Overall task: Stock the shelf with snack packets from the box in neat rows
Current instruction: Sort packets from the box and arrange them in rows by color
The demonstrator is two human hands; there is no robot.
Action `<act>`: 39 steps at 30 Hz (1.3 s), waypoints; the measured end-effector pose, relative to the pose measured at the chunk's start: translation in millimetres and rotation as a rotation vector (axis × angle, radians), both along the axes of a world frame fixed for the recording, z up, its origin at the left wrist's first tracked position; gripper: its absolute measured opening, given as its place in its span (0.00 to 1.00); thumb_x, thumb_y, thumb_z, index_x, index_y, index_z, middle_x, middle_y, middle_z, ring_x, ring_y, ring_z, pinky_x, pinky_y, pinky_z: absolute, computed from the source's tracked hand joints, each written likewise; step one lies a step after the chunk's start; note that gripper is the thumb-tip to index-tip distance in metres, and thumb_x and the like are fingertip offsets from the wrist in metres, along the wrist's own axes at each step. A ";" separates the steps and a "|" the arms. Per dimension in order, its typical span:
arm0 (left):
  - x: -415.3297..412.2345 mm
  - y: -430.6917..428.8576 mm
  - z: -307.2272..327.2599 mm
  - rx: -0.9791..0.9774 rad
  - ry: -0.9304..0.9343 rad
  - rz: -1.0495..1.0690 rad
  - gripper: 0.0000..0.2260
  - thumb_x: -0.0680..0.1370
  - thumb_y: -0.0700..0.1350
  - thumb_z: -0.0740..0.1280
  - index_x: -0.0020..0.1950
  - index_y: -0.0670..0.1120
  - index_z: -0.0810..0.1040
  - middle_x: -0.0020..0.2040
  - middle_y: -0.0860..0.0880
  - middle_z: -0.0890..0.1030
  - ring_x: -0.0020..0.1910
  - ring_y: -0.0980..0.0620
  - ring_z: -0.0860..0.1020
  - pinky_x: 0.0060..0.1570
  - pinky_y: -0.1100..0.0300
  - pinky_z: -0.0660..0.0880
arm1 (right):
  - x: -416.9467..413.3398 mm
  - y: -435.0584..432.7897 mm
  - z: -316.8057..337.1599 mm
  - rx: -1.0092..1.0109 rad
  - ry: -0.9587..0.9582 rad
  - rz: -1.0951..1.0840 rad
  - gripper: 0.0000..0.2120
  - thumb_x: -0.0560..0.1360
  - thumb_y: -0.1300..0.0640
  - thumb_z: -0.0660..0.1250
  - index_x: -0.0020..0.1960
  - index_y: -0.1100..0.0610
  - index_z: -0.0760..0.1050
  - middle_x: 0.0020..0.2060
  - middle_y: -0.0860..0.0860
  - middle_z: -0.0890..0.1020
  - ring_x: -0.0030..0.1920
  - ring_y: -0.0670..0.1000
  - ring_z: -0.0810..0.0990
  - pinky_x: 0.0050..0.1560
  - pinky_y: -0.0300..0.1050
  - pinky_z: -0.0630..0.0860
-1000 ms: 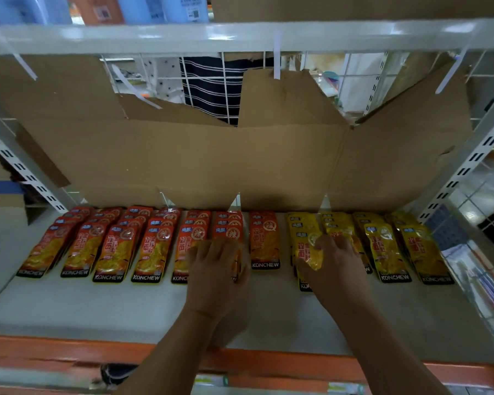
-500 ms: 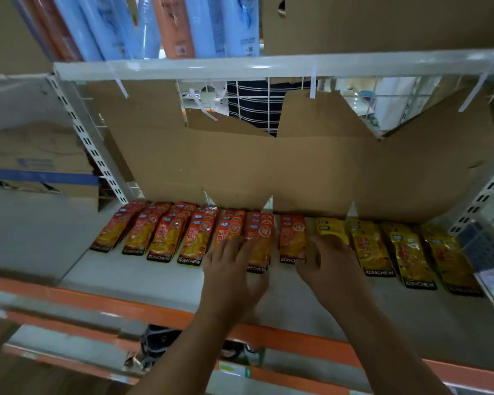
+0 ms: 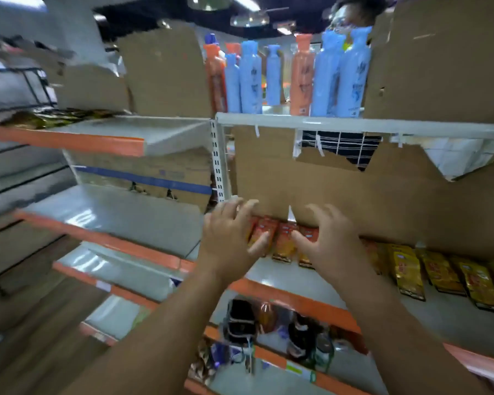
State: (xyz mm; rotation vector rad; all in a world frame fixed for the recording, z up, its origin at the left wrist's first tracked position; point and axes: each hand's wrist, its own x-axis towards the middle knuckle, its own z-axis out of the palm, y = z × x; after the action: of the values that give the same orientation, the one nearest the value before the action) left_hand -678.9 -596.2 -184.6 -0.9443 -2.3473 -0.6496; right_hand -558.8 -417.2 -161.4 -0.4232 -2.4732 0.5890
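- Snack packets in red wrappers lie flat in a row at the centre of view, at the back of the white shelf, with their far ends against a cardboard sheet.
- Left hand reaches in from 7 o'clock, palm down, with its fingers spread and lightly bent. It grasps nothing, and its thumb points toward 3 o'clock across the nearest red packet.
- Right hand reaches in from 5 o'clock, also palm down with spread, bent fingers and nothing in its grip. Its thumb points toward 9 o'clock over the red row.
- Both hands frame the red packets between them; motion blur hides whether the fingertips press on the wrappers or sit just above.
- Yellow packets continue the row toward 4 o'clock, flat and side by side.
- At 1 o'clock the shelf above carries upright blue and orange bottles, standing between cardboard panels.
- At 9 o'clock the neighbouring bay holds a cardboard box with a blue stripe.
- At 6 o'clock the lower shelf holds dark, blurred goods that cannot be identified.
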 end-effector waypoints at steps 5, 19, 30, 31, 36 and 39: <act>-13.1 -113.6 74.4 0.019 0.123 0.101 0.29 0.75 0.65 0.62 0.73 0.52 0.75 0.68 0.49 0.76 0.68 0.45 0.72 0.63 0.43 0.71 | -26.2 -91.2 61.3 0.090 0.087 0.085 0.27 0.76 0.45 0.69 0.72 0.51 0.72 0.69 0.50 0.74 0.67 0.54 0.72 0.65 0.48 0.69; -78.0 -311.9 205.9 -0.123 0.068 0.393 0.32 0.75 0.67 0.57 0.75 0.53 0.72 0.71 0.48 0.77 0.70 0.43 0.72 0.68 0.44 0.70 | -142.9 -223.2 183.4 0.131 0.119 0.280 0.24 0.76 0.44 0.67 0.70 0.50 0.73 0.63 0.52 0.75 0.58 0.57 0.77 0.57 0.53 0.77; -228.0 -325.5 211.8 -0.119 -0.191 0.424 0.22 0.80 0.61 0.67 0.73 0.58 0.73 0.70 0.50 0.77 0.65 0.47 0.75 0.58 0.51 0.73 | -308.9 -233.1 221.7 0.210 -0.094 0.386 0.12 0.76 0.47 0.69 0.57 0.51 0.79 0.53 0.51 0.81 0.44 0.54 0.81 0.45 0.47 0.80; -243.8 -327.5 213.5 -0.126 -0.201 0.438 0.22 0.80 0.61 0.67 0.73 0.58 0.73 0.69 0.50 0.77 0.64 0.48 0.75 0.58 0.51 0.73 | -326.3 -234.6 225.9 0.233 -0.114 0.398 0.12 0.76 0.47 0.69 0.56 0.51 0.79 0.52 0.52 0.81 0.46 0.55 0.82 0.49 0.49 0.81; -316.7 -341.8 227.8 -0.130 -0.252 0.521 0.20 0.78 0.62 0.67 0.69 0.62 0.75 0.65 0.52 0.79 0.60 0.48 0.76 0.57 0.50 0.73 | -404.0 -241.1 253.9 0.333 -0.219 0.461 0.06 0.76 0.48 0.68 0.49 0.48 0.81 0.47 0.48 0.82 0.48 0.53 0.80 0.50 0.48 0.79; -352.8 -348.7 231.8 -0.114 -0.263 0.521 0.20 0.77 0.63 0.67 0.68 0.62 0.75 0.63 0.52 0.79 0.59 0.48 0.77 0.60 0.49 0.75 | -444.1 -245.7 266.2 0.357 -0.253 0.456 0.07 0.72 0.44 0.66 0.47 0.44 0.79 0.49 0.45 0.81 0.50 0.53 0.79 0.55 0.51 0.78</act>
State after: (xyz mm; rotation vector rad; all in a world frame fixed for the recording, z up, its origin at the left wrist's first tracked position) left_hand -1031.7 -944.9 47.1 -0.2674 -2.7302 -0.4491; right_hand -1002.9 -662.9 104.7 0.2275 -2.8629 0.2600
